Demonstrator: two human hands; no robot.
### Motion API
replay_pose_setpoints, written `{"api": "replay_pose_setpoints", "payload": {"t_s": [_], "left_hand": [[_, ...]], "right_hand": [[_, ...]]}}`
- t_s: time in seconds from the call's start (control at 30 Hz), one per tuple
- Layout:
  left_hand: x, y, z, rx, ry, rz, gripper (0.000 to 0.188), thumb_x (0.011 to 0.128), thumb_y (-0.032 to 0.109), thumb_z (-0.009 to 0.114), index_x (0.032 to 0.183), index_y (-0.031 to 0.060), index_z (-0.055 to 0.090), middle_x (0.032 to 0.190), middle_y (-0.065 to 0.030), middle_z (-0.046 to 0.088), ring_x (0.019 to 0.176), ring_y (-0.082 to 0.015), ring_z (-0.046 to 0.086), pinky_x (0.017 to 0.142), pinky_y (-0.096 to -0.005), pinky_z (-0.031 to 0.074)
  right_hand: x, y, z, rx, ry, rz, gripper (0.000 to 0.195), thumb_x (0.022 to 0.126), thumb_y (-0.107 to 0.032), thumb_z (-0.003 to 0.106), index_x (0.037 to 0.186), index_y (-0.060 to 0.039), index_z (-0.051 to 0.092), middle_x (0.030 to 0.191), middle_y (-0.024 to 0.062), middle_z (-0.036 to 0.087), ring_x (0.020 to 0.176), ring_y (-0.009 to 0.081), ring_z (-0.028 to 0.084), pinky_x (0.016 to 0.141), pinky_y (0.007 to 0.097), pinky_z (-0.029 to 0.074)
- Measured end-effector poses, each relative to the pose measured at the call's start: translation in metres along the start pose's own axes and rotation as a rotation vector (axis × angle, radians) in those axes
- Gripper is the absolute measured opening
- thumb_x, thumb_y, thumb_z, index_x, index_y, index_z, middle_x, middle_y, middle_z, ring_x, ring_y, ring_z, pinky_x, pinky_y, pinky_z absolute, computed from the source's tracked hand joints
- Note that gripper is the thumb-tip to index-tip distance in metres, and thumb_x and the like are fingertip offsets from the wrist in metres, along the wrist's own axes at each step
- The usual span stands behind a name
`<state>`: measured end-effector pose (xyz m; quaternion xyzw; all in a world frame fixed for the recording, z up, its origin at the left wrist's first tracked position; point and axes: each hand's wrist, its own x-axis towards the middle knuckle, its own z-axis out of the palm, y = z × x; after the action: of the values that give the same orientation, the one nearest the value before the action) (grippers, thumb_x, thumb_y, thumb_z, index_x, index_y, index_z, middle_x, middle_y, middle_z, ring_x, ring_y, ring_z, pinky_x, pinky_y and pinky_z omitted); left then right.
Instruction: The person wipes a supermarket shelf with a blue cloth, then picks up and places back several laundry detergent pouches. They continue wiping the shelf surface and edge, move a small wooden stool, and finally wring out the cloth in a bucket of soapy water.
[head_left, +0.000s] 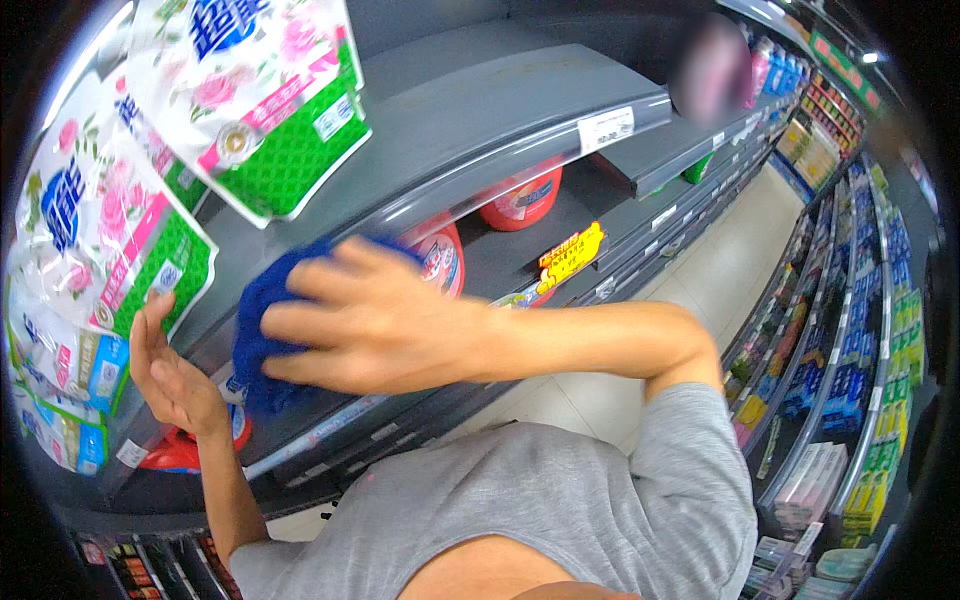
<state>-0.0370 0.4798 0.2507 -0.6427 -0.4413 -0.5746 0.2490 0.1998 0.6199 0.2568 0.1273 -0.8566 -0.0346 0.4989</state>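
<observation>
My right hand (390, 322) is spread over a dark blue cloth (259, 322), with its fingers pressing the cloth at the front edge of a grey metal shelf (480, 112). The hand is slightly blurred, and it hides part of the cloth and the shelf edge. My left hand (176, 386) is raised at the left, palm turned inward and thumb apart. Its fingertips are by the lower green edge of a white, flower-printed detergent bag (97, 217); whether they touch it, I cannot tell. Another such bag (262, 112) stands upright farther back on the shelf.
Red bottles (521, 199) lie on the shelf below, behind a yellow price sign (574, 255). A white price label (606, 131) sits on the upper shelf edge. More blue-and-white bags (67, 420) are at far left. Across the tiled aisle (697, 277) runs a stocked shelf (847, 360).
</observation>
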Motion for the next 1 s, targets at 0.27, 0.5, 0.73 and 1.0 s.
{"api": "replay_pose_setpoints", "payload": {"t_s": [0.27,0.5,0.73,1.0], "left_hand": [[0.003,0.004,-0.005,0.252,-0.072,-0.021,0.035,0.101,0.008,0.034,0.131,-0.0061,0.045,0.120,-0.0212,0.058,0.117,-0.0300,0.053,0.108,-0.0454,0.035],[0.005,0.012,0.001,0.287,-0.064,-0.092,0.032,0.097,-0.001,0.044,0.128,-0.0049,0.050,0.115,-0.0158,0.062,0.116,-0.0260,0.054,0.105,-0.0403,0.036],[0.015,0.017,0.004,0.353,-0.080,0.034,0.025,0.090,-0.001,0.056,0.115,-0.0002,0.061,0.095,-0.0122,0.070,0.102,-0.0224,0.061,0.099,-0.0380,0.042],[0.023,0.047,-0.046,0.166,-0.113,0.342,0.027,0.090,0.000,0.056,0.116,-0.0085,0.056,0.100,-0.0194,0.068,0.102,-0.0293,0.060,0.097,-0.0414,0.044]], "right_hand": [[-0.081,0.060,-0.026,-0.326,0.087,0.087,0.023,0.068,-0.022,0.070,0.090,-0.0225,0.073,0.109,0.0008,0.057,0.098,0.0221,0.053,0.080,0.0374,0.046],[-0.218,0.179,-0.183,-0.872,0.163,0.573,0.038,0.075,-0.006,0.071,0.112,-0.0147,0.066,0.113,0.0147,0.058,0.103,0.0345,0.054,0.090,0.0412,0.046],[-0.259,0.176,-0.249,-1.049,0.305,1.053,0.044,0.094,-0.036,0.058,0.116,0.0012,0.063,0.114,0.0203,0.064,0.104,0.0322,0.061,0.092,0.0376,0.045],[-0.179,0.147,-0.123,-0.899,0.366,0.826,0.041,0.092,-0.031,0.062,0.112,0.0044,0.064,0.112,0.0257,0.062,0.100,0.0375,0.060,0.088,0.0413,0.047]]}}
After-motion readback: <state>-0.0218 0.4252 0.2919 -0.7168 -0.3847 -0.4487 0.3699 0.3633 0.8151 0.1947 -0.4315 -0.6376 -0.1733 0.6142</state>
